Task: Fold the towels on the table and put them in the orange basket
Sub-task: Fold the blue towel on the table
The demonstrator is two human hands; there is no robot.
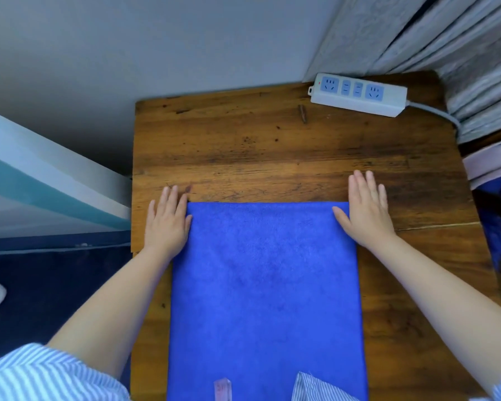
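One blue towel point(265, 285) lies spread on one wooden table point(272, 146), and two hands show, a left hand point(167, 224) and a right hand point(366, 209). There is one white power strip point(359, 94) with four blue socket panels. At the right edge a second patch of blue cloth point(496, 238) shows, too cut off to count as a towel.

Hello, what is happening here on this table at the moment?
A person is working on a blue towel spread flat on a wooden table. The left hand and the right hand lie flat with straight fingers at the towel's two far corners, each partly on the table. The hands grip nothing. A white power strip lies at the far right of the table. No orange basket is in view.
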